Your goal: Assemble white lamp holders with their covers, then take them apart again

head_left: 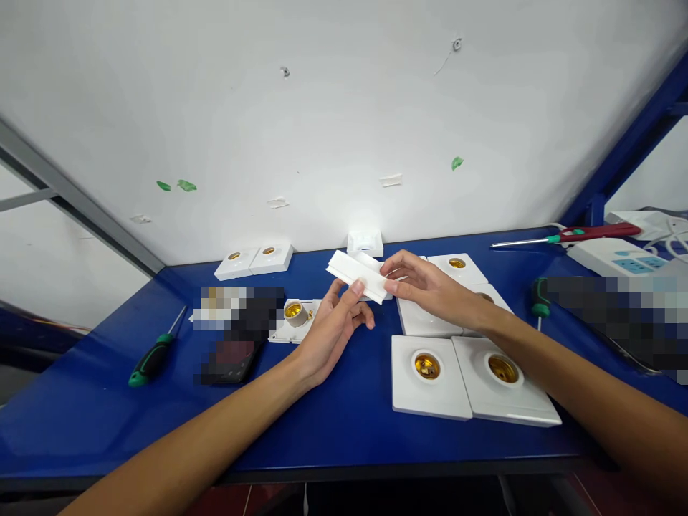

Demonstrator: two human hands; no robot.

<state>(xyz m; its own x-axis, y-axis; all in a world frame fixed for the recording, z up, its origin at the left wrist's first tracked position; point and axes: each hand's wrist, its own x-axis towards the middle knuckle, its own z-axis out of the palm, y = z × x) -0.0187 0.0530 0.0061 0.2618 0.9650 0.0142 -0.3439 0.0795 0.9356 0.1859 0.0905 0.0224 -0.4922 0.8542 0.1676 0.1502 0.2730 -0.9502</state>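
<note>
Both my hands hold a white plastic lamp holder piece (349,268) above the middle of the table, tilted and seen mostly edge-on. Its front face is turned away, so I cannot tell whether it is a cover alone. My left hand (327,337) grips its lower edge with the thumb on the near side. At its right end, my right hand (422,283) pinches it between thumb and fingers. Just left of my left hand lies an uncovered lamp holder base (290,322) with a brass-coloured socket. Behind the held piece, a white cover (365,242) rests near the wall.
Several finished-looking lamp holders (438,390) lie at right, and two more (271,261) stand at back left. A green-black screwdriver (153,358) and a phone (233,365) lie left. At right are another screwdriver (541,297), a red-handled tool (596,233) and a power strip (618,258).
</note>
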